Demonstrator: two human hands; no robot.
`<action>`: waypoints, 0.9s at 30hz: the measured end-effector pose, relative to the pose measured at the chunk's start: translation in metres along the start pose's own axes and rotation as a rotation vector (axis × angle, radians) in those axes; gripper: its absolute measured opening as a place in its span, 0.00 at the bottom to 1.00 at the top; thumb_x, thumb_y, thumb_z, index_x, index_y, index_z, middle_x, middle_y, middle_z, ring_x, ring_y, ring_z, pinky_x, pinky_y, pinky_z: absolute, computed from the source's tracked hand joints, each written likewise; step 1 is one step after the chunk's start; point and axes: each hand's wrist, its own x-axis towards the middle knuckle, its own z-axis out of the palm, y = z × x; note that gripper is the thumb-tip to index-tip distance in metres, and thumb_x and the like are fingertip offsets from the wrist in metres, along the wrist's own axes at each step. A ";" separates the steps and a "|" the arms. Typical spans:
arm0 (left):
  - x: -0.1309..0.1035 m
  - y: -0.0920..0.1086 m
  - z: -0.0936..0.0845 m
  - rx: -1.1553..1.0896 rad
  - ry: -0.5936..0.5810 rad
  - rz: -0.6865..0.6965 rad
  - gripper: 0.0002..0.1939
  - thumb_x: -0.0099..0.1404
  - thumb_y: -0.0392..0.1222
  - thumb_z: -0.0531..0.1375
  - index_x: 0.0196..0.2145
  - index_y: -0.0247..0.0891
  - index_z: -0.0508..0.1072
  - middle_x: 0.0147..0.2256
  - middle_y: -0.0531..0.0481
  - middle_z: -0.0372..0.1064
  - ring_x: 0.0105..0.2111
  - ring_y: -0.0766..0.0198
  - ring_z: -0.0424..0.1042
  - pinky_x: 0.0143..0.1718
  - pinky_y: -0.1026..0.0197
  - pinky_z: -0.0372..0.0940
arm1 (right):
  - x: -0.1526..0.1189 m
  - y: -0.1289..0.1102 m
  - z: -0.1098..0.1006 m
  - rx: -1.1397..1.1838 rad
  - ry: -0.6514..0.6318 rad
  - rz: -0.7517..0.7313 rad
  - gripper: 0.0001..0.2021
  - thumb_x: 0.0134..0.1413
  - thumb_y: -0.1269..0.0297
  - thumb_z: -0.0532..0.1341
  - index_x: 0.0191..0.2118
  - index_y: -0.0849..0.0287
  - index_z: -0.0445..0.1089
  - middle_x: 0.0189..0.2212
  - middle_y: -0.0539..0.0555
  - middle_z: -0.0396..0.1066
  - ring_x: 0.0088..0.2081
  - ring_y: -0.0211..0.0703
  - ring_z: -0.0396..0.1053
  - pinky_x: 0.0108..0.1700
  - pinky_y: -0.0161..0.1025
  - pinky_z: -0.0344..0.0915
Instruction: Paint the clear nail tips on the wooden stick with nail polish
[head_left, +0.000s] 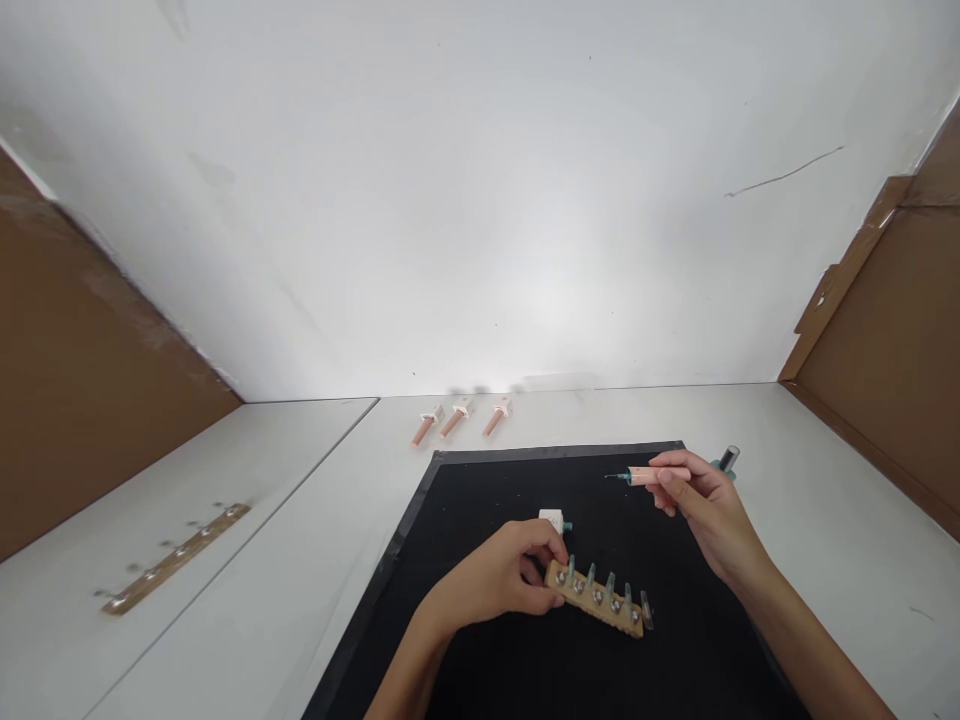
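Note:
My left hand (517,570) pinches the near end of a wooden nail-tip stand (596,598). Along its length are round metal studs and several clear nail tips, slightly green-tinted, standing up. In my right hand (694,490) is a nail polish brush (646,476) with a pink handle; its thin tip, coated in dark green, points left, above and apart from the nail tips. Just beyond my left fingers lies an uncapped white polish bottle (551,519) on its side, with green at its neck.
Several pink-capped polish bottles (456,415) lie at the back of the white table. Another wooden strip with studs (176,560) rests at the left. A black mat (480,490) lies under my hands. Behind my right hand is a teal item with a grey end (728,459). Cardboard walls (900,370) flank the table.

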 end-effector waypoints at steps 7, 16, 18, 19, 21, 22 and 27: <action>-0.001 -0.009 -0.006 -0.473 0.150 0.264 0.12 0.50 0.39 0.66 0.30 0.38 0.67 0.33 0.50 0.71 0.31 0.64 0.69 0.31 0.62 0.66 | -0.006 -0.009 0.000 0.151 -0.008 0.061 0.14 0.41 0.53 0.69 0.29 0.58 0.73 0.18 0.46 0.61 0.20 0.36 0.58 0.24 0.35 0.58; 0.001 -0.009 -0.004 -0.712 0.229 0.357 0.20 0.45 0.45 0.70 0.28 0.41 0.61 0.32 0.52 0.66 0.30 0.66 0.67 0.30 0.63 0.67 | -0.017 -0.016 0.002 0.146 0.021 -0.084 0.16 0.45 0.49 0.66 0.24 0.57 0.73 0.22 0.50 0.62 0.21 0.36 0.57 0.23 0.35 0.59; 0.002 -0.009 -0.003 -0.715 0.208 0.356 0.21 0.45 0.47 0.70 0.27 0.41 0.61 0.32 0.53 0.65 0.30 0.66 0.67 0.29 0.63 0.66 | -0.019 -0.016 0.002 0.082 0.022 -0.168 0.16 0.45 0.48 0.66 0.23 0.56 0.73 0.23 0.51 0.63 0.22 0.37 0.59 0.24 0.35 0.60; 0.002 -0.008 -0.002 -0.719 0.196 0.354 0.22 0.44 0.47 0.70 0.27 0.41 0.61 0.32 0.53 0.65 0.30 0.66 0.67 0.29 0.63 0.67 | -0.021 -0.015 0.003 0.055 0.019 -0.209 0.16 0.46 0.48 0.65 0.22 0.56 0.73 0.23 0.51 0.63 0.22 0.37 0.59 0.24 0.35 0.61; 0.003 -0.008 -0.002 -0.729 0.176 0.345 0.23 0.44 0.49 0.70 0.27 0.41 0.60 0.32 0.54 0.65 0.29 0.66 0.68 0.28 0.64 0.67 | -0.023 -0.015 0.003 0.018 0.008 -0.273 0.17 0.48 0.48 0.64 0.20 0.55 0.72 0.23 0.51 0.64 0.22 0.38 0.60 0.23 0.35 0.61; 0.003 -0.008 -0.002 -0.736 0.171 0.340 0.23 0.44 0.50 0.70 0.27 0.41 0.60 0.31 0.54 0.64 0.29 0.66 0.68 0.27 0.63 0.67 | -0.024 -0.015 0.003 0.006 0.001 -0.295 0.18 0.49 0.48 0.63 0.19 0.55 0.71 0.23 0.51 0.65 0.22 0.38 0.60 0.23 0.35 0.61; 0.004 -0.011 -0.003 -0.762 0.165 0.356 0.24 0.43 0.50 0.70 0.27 0.41 0.59 0.30 0.55 0.62 0.28 0.66 0.70 0.28 0.62 0.68 | -0.027 -0.011 0.006 -0.050 -0.054 -0.361 0.17 0.53 0.49 0.60 0.21 0.54 0.72 0.18 0.51 0.67 0.25 0.42 0.63 0.27 0.37 0.62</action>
